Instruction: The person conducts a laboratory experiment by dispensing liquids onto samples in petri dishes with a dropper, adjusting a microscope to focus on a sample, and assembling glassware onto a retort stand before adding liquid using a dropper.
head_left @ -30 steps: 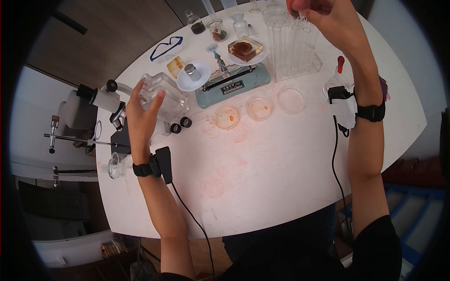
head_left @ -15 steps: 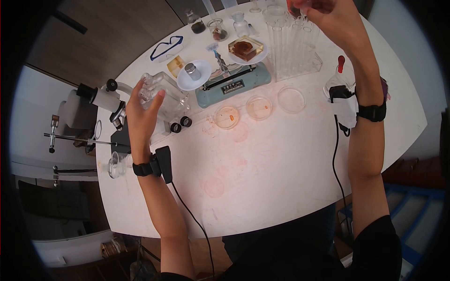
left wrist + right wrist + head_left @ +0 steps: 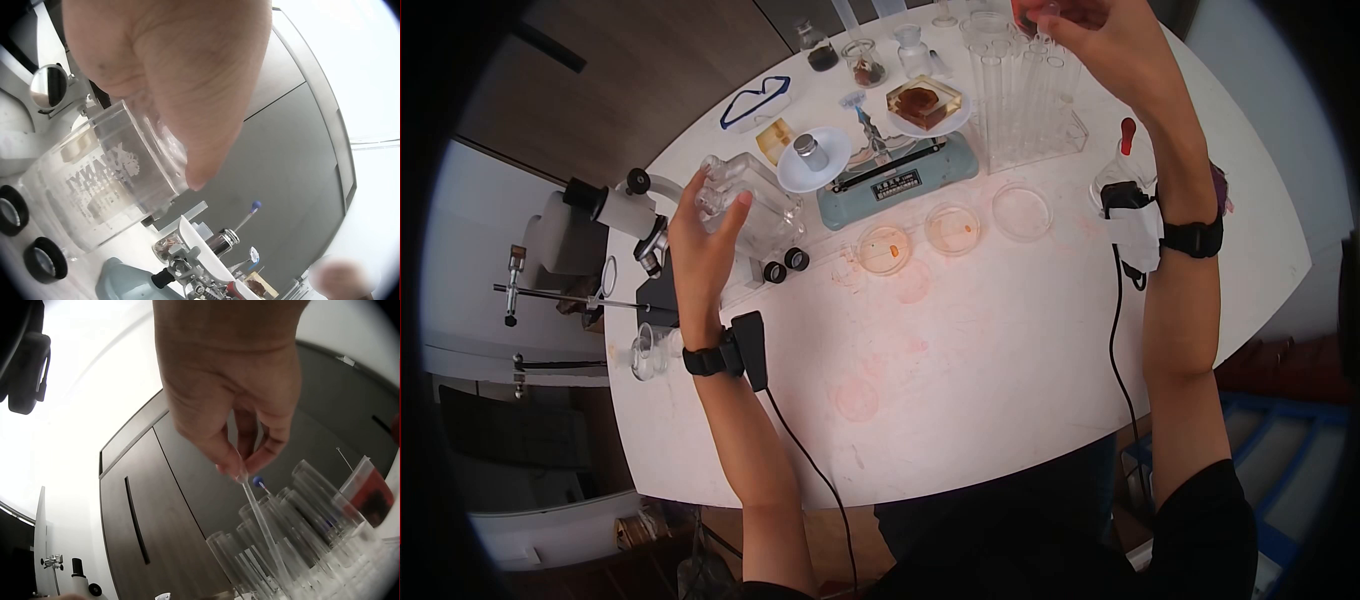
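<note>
My left hand (image 3: 705,245) is round the upper end of a clear jar (image 3: 103,181) with printed lettering. The thumb lies along its near edge; the other fingers are mostly hidden. Up at the back right, my right hand (image 3: 1115,50) pinches a thin translucent plastic dropper (image 3: 257,515) between thumb and fingertips. The dropper slants down among several glass test tubes (image 3: 294,512), which stand upright in a clear rack (image 3: 1065,145). A red-filled container (image 3: 372,494) is behind the tubes.
A balance (image 3: 900,185) carries a metal weight (image 3: 808,150) and an amber block (image 3: 923,103). Three shallow dishes (image 3: 1022,214) line its front. A microscope (image 3: 615,215) stands at left, safety goggles (image 3: 755,103) at back, and a flask with red-bulbed dropper (image 3: 1128,140) beside the right forearm.
The fingers of my right hand have shifted very slightly at the top of the dropper. My left hand and the jar stay where they were.
</note>
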Demonstrator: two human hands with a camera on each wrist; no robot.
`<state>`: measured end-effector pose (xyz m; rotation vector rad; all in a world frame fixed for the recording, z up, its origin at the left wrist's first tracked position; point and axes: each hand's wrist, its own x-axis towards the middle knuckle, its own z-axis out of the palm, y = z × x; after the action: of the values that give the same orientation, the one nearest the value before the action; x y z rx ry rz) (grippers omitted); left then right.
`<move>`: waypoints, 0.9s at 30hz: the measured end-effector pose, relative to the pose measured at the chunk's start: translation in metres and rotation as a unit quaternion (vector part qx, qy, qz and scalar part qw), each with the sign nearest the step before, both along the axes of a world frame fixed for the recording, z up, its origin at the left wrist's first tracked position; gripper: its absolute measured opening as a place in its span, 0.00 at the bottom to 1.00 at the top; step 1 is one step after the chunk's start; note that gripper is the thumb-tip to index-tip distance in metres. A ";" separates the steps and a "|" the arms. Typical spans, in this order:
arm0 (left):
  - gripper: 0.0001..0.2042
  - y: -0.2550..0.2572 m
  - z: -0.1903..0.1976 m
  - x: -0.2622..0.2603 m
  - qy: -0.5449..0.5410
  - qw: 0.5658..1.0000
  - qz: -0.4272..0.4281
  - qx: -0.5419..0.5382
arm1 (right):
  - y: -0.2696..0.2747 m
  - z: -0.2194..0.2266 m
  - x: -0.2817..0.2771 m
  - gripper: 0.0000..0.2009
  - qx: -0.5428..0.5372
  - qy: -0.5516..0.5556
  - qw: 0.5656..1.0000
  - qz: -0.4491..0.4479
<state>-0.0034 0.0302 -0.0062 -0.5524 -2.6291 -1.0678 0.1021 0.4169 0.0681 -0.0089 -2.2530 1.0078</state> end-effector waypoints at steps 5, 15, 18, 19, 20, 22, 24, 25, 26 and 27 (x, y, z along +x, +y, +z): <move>0.36 -0.001 -0.002 -0.002 0.000 1.000 -0.005 0.008 | 0.001 -0.002 -0.001 0.04 -0.022 -0.002 1.000 -0.004; 0.36 -0.001 -0.003 -0.001 0.012 1.000 -0.008 0.004 | -0.011 0.008 0.008 0.03 -0.006 0.011 0.999 -0.034; 0.32 -0.002 -0.006 -0.003 0.023 1.000 0.004 0.014 | -0.010 0.009 0.007 0.04 -0.015 -0.001 0.999 -0.041; 0.32 -0.002 -0.006 -0.003 0.023 1.000 0.004 0.014 | -0.010 0.009 0.007 0.04 -0.020 -0.004 0.999 -0.036; 0.32 -0.003 -0.006 -0.003 0.017 1.000 0.002 0.019 | -0.006 0.007 0.004 0.04 -0.020 -0.004 0.999 -0.036; 0.32 -0.002 -0.006 -0.003 0.010 1.000 0.000 0.024 | 0.001 0.000 -0.001 0.04 -0.009 0.017 1.000 -0.013; 0.32 -0.001 -0.005 -0.002 0.015 1.000 0.005 0.020 | 0.002 -0.002 -0.002 0.04 -0.013 0.016 1.000 -0.016; 0.32 -0.001 -0.005 -0.002 0.015 1.000 0.006 0.020 | 0.001 -0.002 -0.002 0.04 -0.018 0.015 1.000 -0.019; 0.32 -0.001 -0.005 -0.002 0.015 1.000 0.002 0.025 | -0.002 0.000 0.001 0.04 -0.018 0.015 1.000 -0.019; 0.32 -0.001 -0.005 -0.002 0.014 0.999 -0.001 0.030 | -0.008 0.005 0.006 0.04 -0.026 0.008 0.999 -0.021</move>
<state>-0.0052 0.0293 -0.0117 -0.5532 -2.5629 -1.1275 0.1084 0.4088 0.0732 -0.0712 -2.2019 1.0409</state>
